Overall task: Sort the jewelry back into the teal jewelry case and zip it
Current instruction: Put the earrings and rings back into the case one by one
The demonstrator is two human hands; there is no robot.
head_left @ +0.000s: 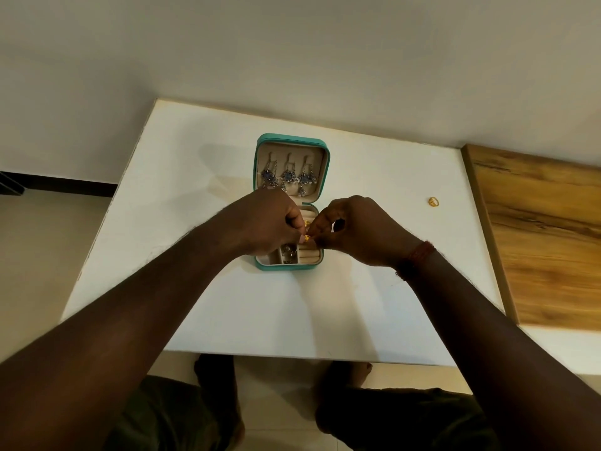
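You see a softly lit room with warm, even light. The white table [357, 304] is the brightest thing and has a mild shine near its far edge. Faint grey shadows lie to the left of the open teal jewelry case [291, 143]. Your arms look very dark and show little detail. The wide lens bends the table's edges and stretches your arms at the bottom corners. The wooden board [546, 242] by the right edge looks smeared and blurry. Small jewelry looks soft.
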